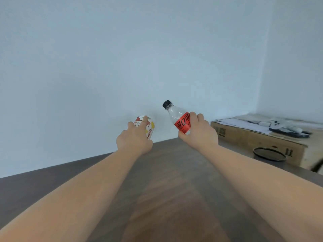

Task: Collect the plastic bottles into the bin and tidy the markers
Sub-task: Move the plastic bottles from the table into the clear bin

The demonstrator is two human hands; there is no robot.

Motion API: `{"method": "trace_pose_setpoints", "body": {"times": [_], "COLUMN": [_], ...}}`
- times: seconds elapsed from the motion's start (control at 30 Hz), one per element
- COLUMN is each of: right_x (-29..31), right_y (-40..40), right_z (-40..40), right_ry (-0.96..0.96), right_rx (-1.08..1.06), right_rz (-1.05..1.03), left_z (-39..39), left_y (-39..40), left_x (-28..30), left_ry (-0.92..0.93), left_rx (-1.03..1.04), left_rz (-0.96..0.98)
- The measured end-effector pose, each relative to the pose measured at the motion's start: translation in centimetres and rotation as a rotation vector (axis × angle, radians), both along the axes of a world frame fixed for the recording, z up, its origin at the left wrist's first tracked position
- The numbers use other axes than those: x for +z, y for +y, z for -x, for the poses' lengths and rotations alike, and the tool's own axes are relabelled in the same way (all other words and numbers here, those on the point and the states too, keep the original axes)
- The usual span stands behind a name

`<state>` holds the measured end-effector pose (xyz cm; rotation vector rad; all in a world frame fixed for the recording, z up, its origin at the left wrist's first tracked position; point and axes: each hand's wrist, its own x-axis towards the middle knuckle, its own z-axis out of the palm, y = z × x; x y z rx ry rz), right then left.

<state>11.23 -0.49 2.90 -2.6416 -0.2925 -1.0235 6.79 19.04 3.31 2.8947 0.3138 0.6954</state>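
Aloft, left hand (133, 137) gripping patterned bottle (148, 127), right hand (199, 131) gripping red-labelled bottle (180, 120), beyond table edge (104, 154)

Pale blue-grey walls (122, 58) fill most of the view and meet in a corner at the right, lit softly and evenly. A dark wood-grain bench (166, 198) runs across the bottom, and beyond its right edge stands a cardboard box (258, 142) (papers and small items on top).
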Motion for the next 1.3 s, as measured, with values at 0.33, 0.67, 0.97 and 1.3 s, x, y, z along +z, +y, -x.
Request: {"method": "trace_pose_setpoints", "body": {"times": [0.33,0.67,0.97,1.3], "right_x": [-0.5,-3.2,-9.7,-22.0], "right_y": [-19.8,-32.8,-41.3,-54.2], "right_z": [8.0,14.9,17.9,17.0], "right_ry": [-0.017,0.044,0.126,0.299], "right_rx": [-0.387,-0.666,-0.807,-0.916], "right_rz": [-0.149,-0.234,-0.301,-0.422], "left_z": [1.2,3.8,4.6,2.3], "left_y": [-20.5,-34.9,-45.7,-59.3], "left_x": [0.5,-1.4,-6.6,-18.1], "left_ry": [-0.088,-0.098,-0.025,0.13], "left_rx": [-0.389,-0.671,-0.818,-0.885], "left_rz": [0.079,0.092,0.042,-0.04]}}
